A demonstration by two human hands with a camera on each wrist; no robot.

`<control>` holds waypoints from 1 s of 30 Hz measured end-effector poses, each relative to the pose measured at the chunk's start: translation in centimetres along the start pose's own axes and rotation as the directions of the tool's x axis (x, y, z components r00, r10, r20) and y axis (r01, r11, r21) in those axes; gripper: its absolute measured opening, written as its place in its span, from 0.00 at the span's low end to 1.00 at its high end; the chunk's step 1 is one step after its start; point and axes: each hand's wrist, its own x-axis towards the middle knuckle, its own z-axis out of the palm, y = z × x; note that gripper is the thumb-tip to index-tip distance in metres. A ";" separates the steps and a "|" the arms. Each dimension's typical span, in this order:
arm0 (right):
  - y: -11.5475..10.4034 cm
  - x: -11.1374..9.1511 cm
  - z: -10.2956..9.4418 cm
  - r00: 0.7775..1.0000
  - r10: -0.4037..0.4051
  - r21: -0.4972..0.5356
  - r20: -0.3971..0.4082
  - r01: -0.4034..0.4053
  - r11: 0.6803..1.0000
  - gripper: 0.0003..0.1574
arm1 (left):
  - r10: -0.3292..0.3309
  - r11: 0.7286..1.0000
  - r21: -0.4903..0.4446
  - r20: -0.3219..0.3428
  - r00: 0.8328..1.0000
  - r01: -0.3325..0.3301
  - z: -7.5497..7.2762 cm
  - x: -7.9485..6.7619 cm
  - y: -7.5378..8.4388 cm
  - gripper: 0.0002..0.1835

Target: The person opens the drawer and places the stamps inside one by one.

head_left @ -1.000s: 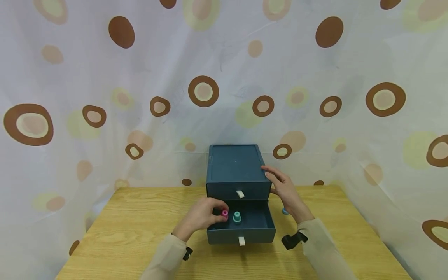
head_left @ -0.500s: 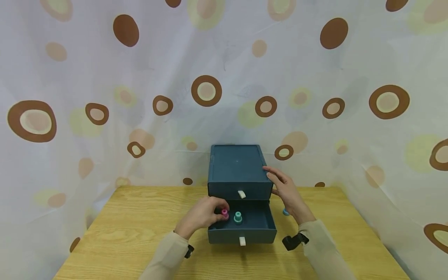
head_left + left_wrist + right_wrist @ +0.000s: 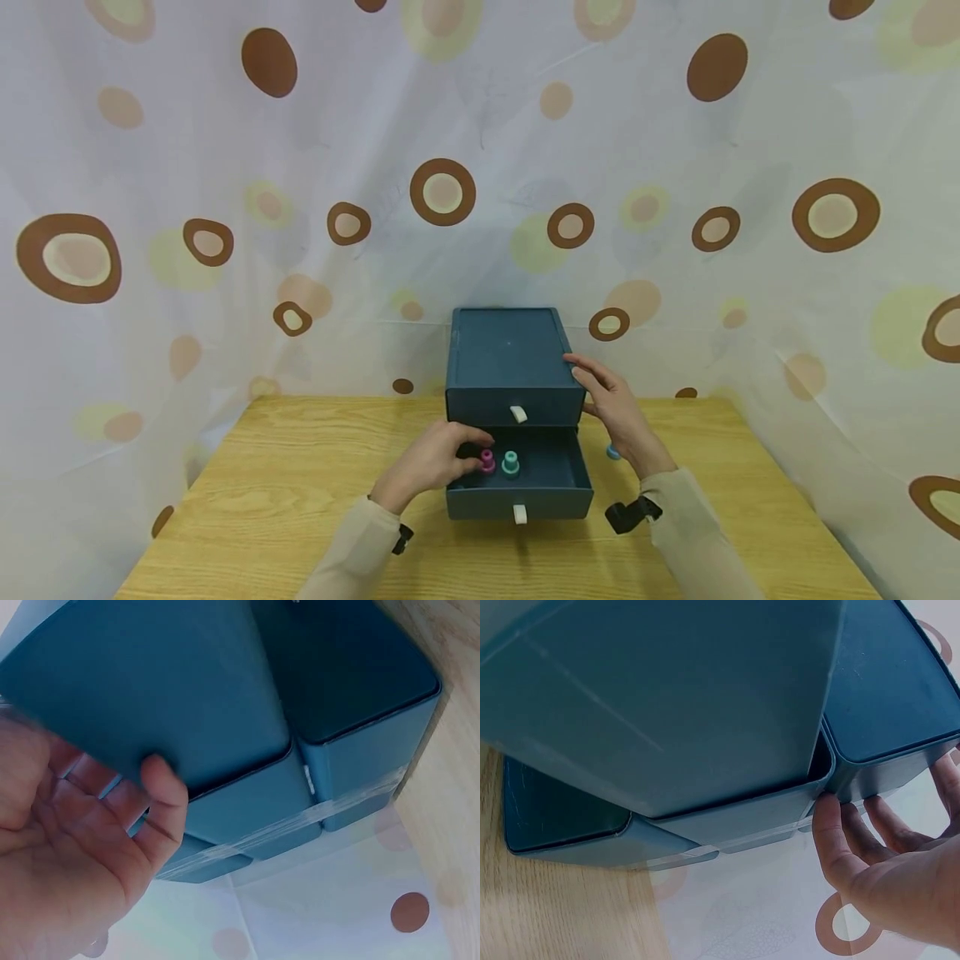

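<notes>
My left fingers (image 3: 472, 434) stand parted beside the pink peg (image 3: 487, 462), contact unclear, teal peg (image 3: 511, 464) beyond; my right fingers (image 3: 589, 365), spread, touch the cabinet (image 3: 508, 350).

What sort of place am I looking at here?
Probably an indoor tabletop workspace, perhaps a staged one, though the wider room isn't shown. A spotted backdrop hangs behind and along the sides of a wood-grain table, and a small blue drawer unit stands on it.

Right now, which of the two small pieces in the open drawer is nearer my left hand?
The pink piece, right by your left hand; the teal piece stands to its right, farther from that hand.
</notes>
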 end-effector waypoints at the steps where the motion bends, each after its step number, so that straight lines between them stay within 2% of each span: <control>1: 0.0 0.0 0.0 1.000 -0.001 0.000 0.001 0.001 1.000 0.35 | 0.002 1.000 -0.003 0.003 1.000 -0.002 -0.1 -0.1 0.0 0.16; 7: -0.1 0.0 0.1 1.000 -0.001 0.005 -0.001 0.001 1.000 0.35 | 0.002 0.999 -0.038 -0.020 1.000 -0.002 -0.5 -0.8 0.1 0.14; 12: 0.0 0.0 0.0 1.000 0.001 0.008 -0.004 -0.001 1.000 0.35 | -0.012 0.998 -0.070 -0.072 0.997 0.007 -0.6 -1.2 0.1 0.13; 17: 0.1 0.0 0.0 1.000 -0.005 0.004 0.003 0.005 1.000 0.35 | 0.007 0.994 -0.106 -0.144 0.990 -0.022 -0.4 -1.4 0.1 0.12; 20: 0.1 0.1 -0.1 1.000 -0.011 0.003 0.006 0.011 1.000 0.35 | 0.009 0.992 -0.118 -0.207 0.978 -0.034 -0.3 -1.6 0.3 0.11; 25: 0.1 0.1 -0.1 1.000 -0.012 -0.003 0.003 0.012 1.000 0.35 | -0.005 0.986 -0.157 -0.320 0.947 -0.048 -0.2 -1.8 0.9 0.13; 30: 0.2 0.1 -0.2 1.000 -0.009 0.000 0.003 0.009 1.000 0.35 | -0.009 0.973 -0.216 -0.383 0.924 -0.081 -0.1 -2.1 1.8 0.14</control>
